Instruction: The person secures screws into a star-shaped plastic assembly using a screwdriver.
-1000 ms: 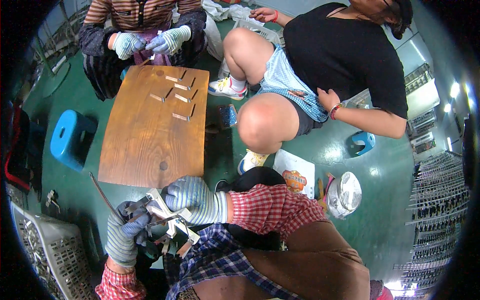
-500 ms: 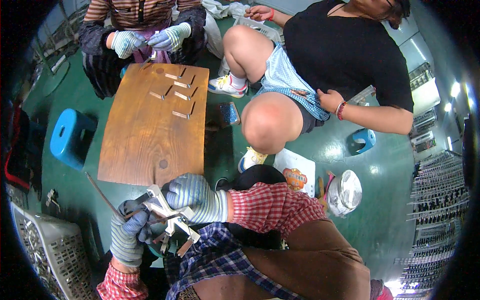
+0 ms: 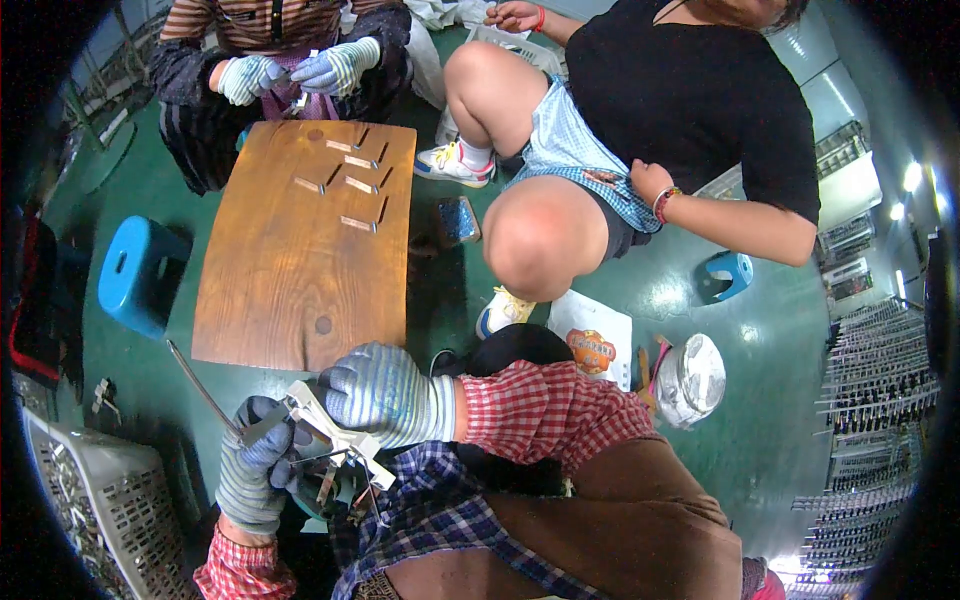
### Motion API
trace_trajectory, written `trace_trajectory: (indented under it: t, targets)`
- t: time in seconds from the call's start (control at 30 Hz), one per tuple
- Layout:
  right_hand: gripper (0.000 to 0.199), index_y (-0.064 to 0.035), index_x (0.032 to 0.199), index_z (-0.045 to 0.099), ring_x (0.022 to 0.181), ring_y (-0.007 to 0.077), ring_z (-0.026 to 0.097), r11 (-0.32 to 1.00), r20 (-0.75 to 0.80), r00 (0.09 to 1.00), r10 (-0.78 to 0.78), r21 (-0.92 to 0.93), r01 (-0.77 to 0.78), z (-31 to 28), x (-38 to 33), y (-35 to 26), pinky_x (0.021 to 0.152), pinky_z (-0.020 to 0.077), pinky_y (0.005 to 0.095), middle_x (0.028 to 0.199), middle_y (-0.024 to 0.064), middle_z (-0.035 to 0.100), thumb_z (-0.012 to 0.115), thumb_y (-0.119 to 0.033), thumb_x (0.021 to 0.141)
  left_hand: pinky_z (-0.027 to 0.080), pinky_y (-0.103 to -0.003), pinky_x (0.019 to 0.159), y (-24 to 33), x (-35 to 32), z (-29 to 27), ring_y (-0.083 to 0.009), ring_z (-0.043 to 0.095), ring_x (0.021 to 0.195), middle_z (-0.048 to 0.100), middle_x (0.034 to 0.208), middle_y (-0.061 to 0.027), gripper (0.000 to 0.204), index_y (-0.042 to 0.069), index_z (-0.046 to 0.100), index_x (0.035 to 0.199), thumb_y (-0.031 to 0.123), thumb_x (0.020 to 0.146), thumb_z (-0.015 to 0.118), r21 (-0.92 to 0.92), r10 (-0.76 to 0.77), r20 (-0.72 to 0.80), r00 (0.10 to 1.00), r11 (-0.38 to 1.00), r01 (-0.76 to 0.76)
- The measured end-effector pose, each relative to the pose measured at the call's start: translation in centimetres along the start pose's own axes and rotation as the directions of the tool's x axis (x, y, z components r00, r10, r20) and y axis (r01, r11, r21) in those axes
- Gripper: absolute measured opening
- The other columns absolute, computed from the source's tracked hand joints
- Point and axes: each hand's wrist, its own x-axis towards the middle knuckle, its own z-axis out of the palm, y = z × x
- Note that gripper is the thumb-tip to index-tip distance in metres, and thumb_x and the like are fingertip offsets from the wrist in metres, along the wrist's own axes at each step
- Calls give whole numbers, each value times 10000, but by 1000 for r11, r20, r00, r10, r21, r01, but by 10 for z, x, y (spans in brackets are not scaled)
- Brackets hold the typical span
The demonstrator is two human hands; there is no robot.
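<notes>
Both my hands wear striped grey-white knit gloves and meet over my lap, just off the table's near edge. My left hand (image 3: 255, 465) is closed around a metal strip with a long thin rod (image 3: 202, 388) sticking out toward the upper left. A white branched bracket (image 3: 335, 430) lies between the two hands, with thin metal pieces around its lower end. Closed fingers of my right hand (image 3: 385, 395) grip its upper side; the fingertips are partly hidden. Several small strips with dark pins (image 3: 359, 223) lie on the wooden table (image 3: 290, 270).
Across the table a gloved co-worker's hands (image 3: 340, 68) hold a small white part. Another person (image 3: 690, 110) sits at the right. A blue stool (image 3: 140, 275) stands left, a white basket of metal parts (image 3: 120, 500) lower left, and a foil-covered round container (image 3: 690, 380) right.
The white bracket has turned slightly between my hands, and the loose strips at its lower end have shifted. My right hand moved slightly left. The co-worker's hands moved a little.
</notes>
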Motion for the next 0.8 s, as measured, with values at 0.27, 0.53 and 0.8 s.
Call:
trace_trajectory:
  t: [0.27,0.53,0.8]
  targets:
    - [226,-67,809,655,568,273,596,997,56,998,-32,-62,35,-5,1,0,461,453,394,685,94,595,652,-272,714,320,-171,362,-5,2,-4,-54,464,423,626,691,-51,254,54,540,928,204,823,716,34,7,37,999,999,-8]
    - [228,-69,819,665,572,270,594,996,39,998,-52,-73,55,-7,2,0,474,456,397,717,94,613,648,-274,719,334,-182,356,0,-1,-1,-60,444,405,611,668,-48,186,47,538,920,160,851,669,118,31,-5,1000,993,-30]
    - [255,-91,916,684,573,265,595,995,25,998,-57,-79,59,-7,2,0,467,450,391,740,90,624,628,-296,776,315,-184,345,-1,1,-7,-69,439,384,603,619,-56,137,20,569,914,129,867,637,161,-17,-22,1000,987,21]
